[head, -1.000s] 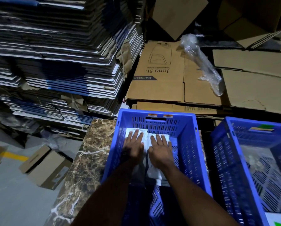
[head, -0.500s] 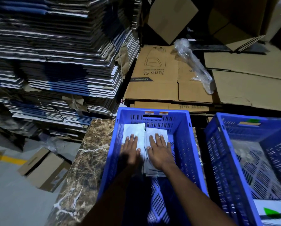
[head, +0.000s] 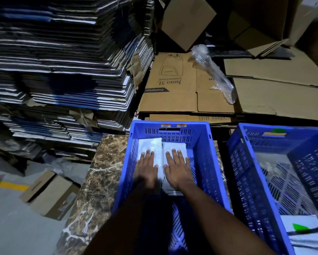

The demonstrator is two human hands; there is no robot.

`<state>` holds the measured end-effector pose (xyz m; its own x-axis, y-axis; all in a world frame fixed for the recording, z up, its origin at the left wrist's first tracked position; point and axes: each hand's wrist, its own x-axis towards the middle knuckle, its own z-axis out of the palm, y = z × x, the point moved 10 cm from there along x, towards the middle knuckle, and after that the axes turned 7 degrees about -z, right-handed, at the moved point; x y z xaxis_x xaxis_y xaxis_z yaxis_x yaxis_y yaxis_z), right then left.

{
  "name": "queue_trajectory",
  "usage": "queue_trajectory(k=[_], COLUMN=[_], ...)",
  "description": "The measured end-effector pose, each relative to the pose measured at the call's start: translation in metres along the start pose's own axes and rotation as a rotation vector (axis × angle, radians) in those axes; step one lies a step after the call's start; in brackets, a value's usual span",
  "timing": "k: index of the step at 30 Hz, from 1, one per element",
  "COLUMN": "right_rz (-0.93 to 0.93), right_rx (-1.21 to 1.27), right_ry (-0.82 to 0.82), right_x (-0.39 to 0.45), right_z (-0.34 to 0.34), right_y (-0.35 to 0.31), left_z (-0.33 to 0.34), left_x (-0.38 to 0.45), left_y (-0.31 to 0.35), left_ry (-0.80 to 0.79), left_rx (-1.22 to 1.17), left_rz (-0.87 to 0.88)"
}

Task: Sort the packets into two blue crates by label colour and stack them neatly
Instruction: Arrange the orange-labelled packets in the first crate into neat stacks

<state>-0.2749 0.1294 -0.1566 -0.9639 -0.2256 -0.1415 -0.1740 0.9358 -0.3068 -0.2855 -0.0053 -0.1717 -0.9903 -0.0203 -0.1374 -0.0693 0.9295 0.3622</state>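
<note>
Two blue slotted crates stand side by side on a marble top. In the left crate (head: 204, 140), two white packets lie flat next to each other at the far end. My left hand (head: 147, 168) rests palm down on the left packet (head: 149, 145), fingers spread. My right hand (head: 178, 168) lies flat on the right packet (head: 174, 146) in the same way. Neither hand grips anything. The right crate (head: 235, 162) holds a white packet with a green label (head: 301, 228) at its near end.
The brown marble top (head: 102, 172) shows left of the crates. A tall stack of flattened cartons (head: 62, 70) rises at the left. Flat brown cardboard (head: 173, 85) and a plastic wrap (head: 215, 74) lie behind the crates. A small cardboard box (head: 49, 194) sits on the floor.
Both hands slid back toward me along the packets and moved slightly apart. More of the two packets shows at the crate's far end. The view shifted a little left.
</note>
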Motion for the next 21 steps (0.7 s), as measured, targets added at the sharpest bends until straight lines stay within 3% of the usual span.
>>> queue_trajectory(k=[9,18,21], right_rz=[-0.033,-0.179,-0.219], right_rx=[0.026,0.059,0.050], right_ry=[0.066,0.301,0.381], right_x=[-0.039,-0.113,-0.147], right_z=[-0.050,-0.122,-0.139], right_y=[-0.018,-0.024,-0.013], left_z=[-0.038,-0.076,-0.092], left_x=[-0.027,-0.080,-0.115], left_y=[0.012,0.056,0.076], left_ry=[0.039,-0.034,0.007], left_rx=[0.055,0.060,0.059], left_rz=[0.041,0.189,0.206])
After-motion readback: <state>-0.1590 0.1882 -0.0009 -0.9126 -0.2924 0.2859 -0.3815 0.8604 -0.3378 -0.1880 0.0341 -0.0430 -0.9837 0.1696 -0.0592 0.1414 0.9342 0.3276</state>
